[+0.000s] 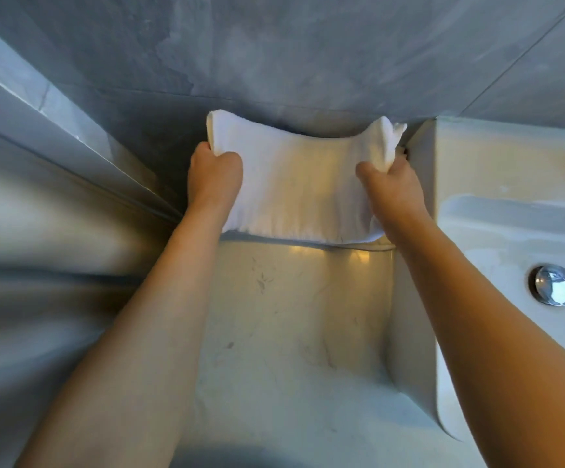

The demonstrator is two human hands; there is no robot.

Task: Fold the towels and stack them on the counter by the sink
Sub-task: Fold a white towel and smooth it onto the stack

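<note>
- The white towel [294, 184] sits in the middle of the frame, a thick, already folded bundle held just above the far end of the counter [284, 332], close to the grey wall [274, 45] that fills the top of the picture.
- Its near edge hangs low and casts a shadow on the counter below, so it looks lifted or only partly resting; whether its far edge touches the surface cannot be told.
- The left hand [215, 173] grips the towel's left end, fingers curled round the edge, at centre left.
- The right hand [392, 184] grips the right end, thumb on top and fingers tucked under the cloth, right beside the outer wall of the sink [416, 298].
- Both forearms run up from the bottom corners of the frame toward the towel.
- The step in hand appears to be setting a folded towel down at the back of the counter by the sink; no other towel shows there, so this is probably the first of the stack.
- The next move calls for lowering the bundle flat, keeping its layers together, squaring it against the wall and sink side, then letting go with both hands.
- The sink occupies the right of the frame, with a shiny metal drain plug [553, 288] at centre right.
</note>
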